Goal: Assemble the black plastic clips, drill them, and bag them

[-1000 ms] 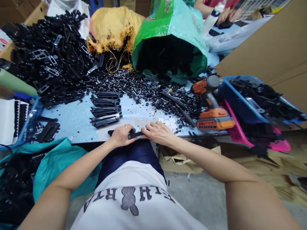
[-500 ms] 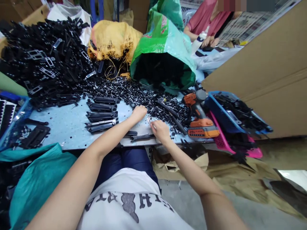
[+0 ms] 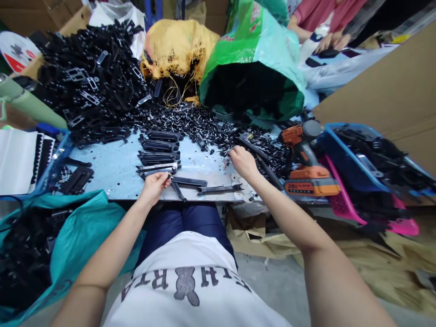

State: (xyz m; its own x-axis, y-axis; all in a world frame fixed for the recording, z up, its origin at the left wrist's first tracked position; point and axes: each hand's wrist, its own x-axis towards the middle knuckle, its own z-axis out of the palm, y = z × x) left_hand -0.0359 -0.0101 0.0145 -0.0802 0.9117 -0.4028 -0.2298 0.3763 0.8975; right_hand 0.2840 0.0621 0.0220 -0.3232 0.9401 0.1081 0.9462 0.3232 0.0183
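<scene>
Okay so, the left hand (image 3: 156, 187) is at the front of the light-blue desk (image 3: 111, 172), thumb and fingertips pinched together right at the left end of the long, dark plastic pieces (image 3: 189, 182); that grip is narrow, though I can't tell if there's some tiny part in it. Those pieces lie end to end near the front edge, over a pale strip, with a short black lever (image 3: 179, 191) angled toward the edge just beside them.

The right hand (image 3: 243, 162) is further up, fingers curled down at the near edge of the messy heap of small black caps and silver pins (image 3: 190, 120); can't tell how wide that grip is or if it's got anything. A row of slim, folded black brackets (image 3: 159, 146) sits just beyond the left hand; the orange-and-black cordless power tool (image 3: 310, 177) is over to the right, near the blue plastic basket (image 3: 350, 168) full of black parts; the big open green bag (image 3: 235, 47) lies behind the small stuff.
</scene>
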